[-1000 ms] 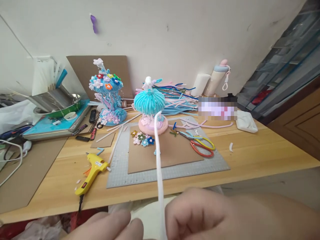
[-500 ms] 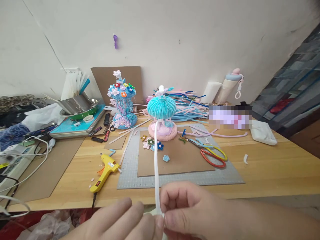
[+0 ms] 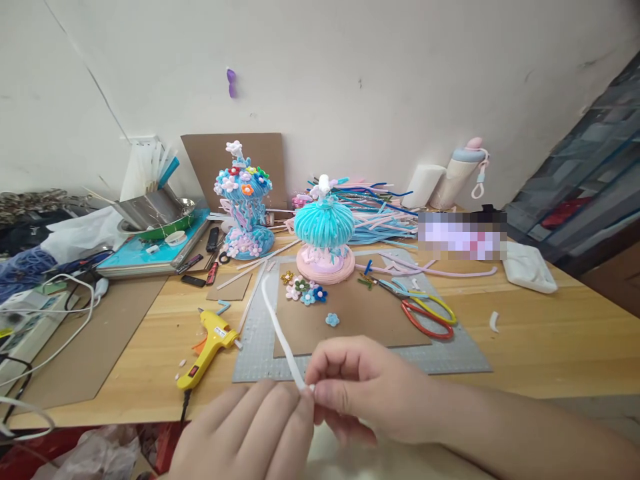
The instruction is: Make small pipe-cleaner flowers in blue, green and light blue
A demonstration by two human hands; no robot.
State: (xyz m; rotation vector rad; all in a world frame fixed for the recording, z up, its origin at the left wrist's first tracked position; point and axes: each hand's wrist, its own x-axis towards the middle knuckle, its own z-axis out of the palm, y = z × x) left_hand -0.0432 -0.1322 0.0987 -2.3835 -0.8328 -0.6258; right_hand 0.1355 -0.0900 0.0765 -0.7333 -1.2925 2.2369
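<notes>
A white pipe cleaner (image 3: 283, 339) rises from between my fingers and leans to the left, its upper end bent. My left hand (image 3: 247, 430) pinches its lower part. The fingertips of my right hand (image 3: 357, 387) are closed on the same end, touching my left hand. Beyond my hands, a light blue flower (image 3: 333, 320) lies on a cardboard sheet (image 3: 370, 327). Several small flowers (image 3: 307, 298) are grouped near a turquoise domed figure (image 3: 324, 223) on a round pink base. A blue figure covered with flowers (image 3: 245, 207) stands to its left.
A yellow glue gun (image 3: 213, 347) lies at the left of the grey cutting mat (image 3: 255, 360). Scissors with red and yellow handles (image 3: 427, 317) rest at the right. Pipe cleaners (image 3: 385, 223) are piled behind. A metal pot (image 3: 153, 207) stands at the back left.
Both hands have moved up a little. The white pipe cleaner, upright before, now tilts to the left with a bent top.
</notes>
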